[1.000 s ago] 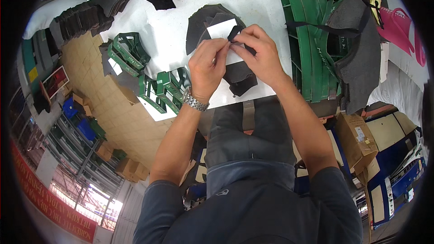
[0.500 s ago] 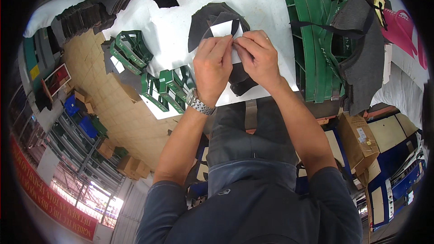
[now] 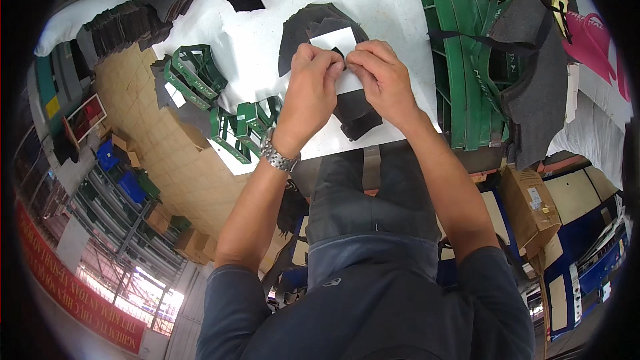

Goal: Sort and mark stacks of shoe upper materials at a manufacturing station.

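My left hand (image 3: 308, 93) and my right hand (image 3: 385, 85) meet over the white worktable, fingertips pinched close together. Between them is a small black piece of material (image 3: 339, 52), mostly covered by the fingers. Under the hands lies a white card (image 3: 332, 39), its lower part showing between the wrists. Beneath the card are dark grey cut sheets (image 3: 293, 41), stacked with uneven edges. Toward me, a dark grey piece (image 3: 355, 105) and a curled black piece (image 3: 362, 127) lie close to the table's near edge.
Green frames (image 3: 193, 77) stand left of my left forearm, with more green frames (image 3: 247, 127) nearer. Long green forms (image 3: 460, 60) line the right side, draped with dark sheets (image 3: 540, 103). Dark stacks (image 3: 123, 27) lie at far left. A cardboard box (image 3: 530, 210) stands lower right.
My left hand has shifted slightly left and toward me. The black piece that stuck up above the fingertips now sits lower between them, and more of the white card shows.
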{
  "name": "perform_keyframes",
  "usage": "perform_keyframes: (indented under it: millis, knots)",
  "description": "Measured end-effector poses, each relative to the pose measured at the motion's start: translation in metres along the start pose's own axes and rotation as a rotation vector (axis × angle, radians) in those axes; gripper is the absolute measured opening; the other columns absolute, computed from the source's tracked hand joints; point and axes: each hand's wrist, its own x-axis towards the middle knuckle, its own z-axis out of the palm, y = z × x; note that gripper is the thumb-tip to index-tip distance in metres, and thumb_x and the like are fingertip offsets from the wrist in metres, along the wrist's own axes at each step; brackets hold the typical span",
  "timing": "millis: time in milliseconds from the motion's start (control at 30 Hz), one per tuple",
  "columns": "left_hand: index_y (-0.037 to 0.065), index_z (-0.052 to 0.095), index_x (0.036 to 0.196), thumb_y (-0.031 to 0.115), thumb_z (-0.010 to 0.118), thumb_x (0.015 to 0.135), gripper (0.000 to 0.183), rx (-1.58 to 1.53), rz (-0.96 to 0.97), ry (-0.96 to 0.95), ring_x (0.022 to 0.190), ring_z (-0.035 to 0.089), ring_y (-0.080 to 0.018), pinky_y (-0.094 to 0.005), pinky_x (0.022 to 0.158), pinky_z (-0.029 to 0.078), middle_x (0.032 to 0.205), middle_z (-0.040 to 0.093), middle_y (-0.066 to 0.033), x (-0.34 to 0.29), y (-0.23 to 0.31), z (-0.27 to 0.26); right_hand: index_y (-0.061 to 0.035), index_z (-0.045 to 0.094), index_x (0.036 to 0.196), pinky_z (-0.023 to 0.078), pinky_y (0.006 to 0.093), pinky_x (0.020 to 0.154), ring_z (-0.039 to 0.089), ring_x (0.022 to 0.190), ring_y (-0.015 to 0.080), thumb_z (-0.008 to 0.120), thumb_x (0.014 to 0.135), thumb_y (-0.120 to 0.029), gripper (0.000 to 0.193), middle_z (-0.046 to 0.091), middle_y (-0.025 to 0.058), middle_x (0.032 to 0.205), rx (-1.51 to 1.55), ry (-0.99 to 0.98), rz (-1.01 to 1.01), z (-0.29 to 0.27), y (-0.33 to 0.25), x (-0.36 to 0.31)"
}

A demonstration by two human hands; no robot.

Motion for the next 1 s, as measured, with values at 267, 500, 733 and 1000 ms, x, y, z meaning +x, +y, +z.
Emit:
perform_keyframes:
  millis: [267,500,733,1000]
  knots:
    - [-0.002,0.072,0.097,0.008,0.065,0.094,0.013,0.017,-0.196,-0.025,0.098,0.056,-0.034,-0.0398,0.087,0.048,0.099,0.058,-0.0182,0.005,0.0,0.003,-0.0037,0.07,0.097,0.05,0.0395,0.085,0.062,0.093,0.0274,0.081,0.076,-0.005,0.024,0.062,0.0079,0.102,-0.168,0.088,-0.077,-0.003,-0.018,-0.013]
    - [-0.003,0.072,0.095,0.009,0.067,0.094,0.013,-0.048,-0.231,0.003,0.088,0.059,-0.0299,-0.0378,0.079,0.05,0.097,0.057,-0.0167,0.004,0.002,0.003,-0.0047,0.071,0.096,0.051,0.039,0.08,0.062,0.092,0.028,0.081,0.075,-0.003,0.024,0.061,0.0066,0.099,-0.346,0.126,-0.083,0.008,-0.019,-0.009]
    - [-0.004,0.064,0.093,0.007,0.064,0.098,0.012,0.009,-0.149,0.114,0.079,0.06,-0.0224,-0.0329,0.071,0.051,0.095,0.055,-0.0129,-0.003,-0.011,0.008,-0.0046,0.067,0.09,0.049,0.0401,0.082,0.061,0.093,0.0279,0.075,0.077,-0.002,0.015,0.06,0.0061,0.095,-0.24,0.076,-0.035,0.009,-0.021,-0.003]
    - [-0.005,0.057,0.094,0.004,0.059,0.102,0.012,-0.181,-0.223,0.253,0.065,0.066,-0.0148,-0.0264,0.056,0.057,0.102,0.049,-0.0109,-0.002,-0.012,0.014,-0.0043,0.07,0.085,0.055,0.038,0.073,0.065,0.085,0.028,0.075,0.074,-0.002,0.013,0.066,0.0054,0.095,-0.272,0.052,-0.095,0.0,-0.02,0.0]
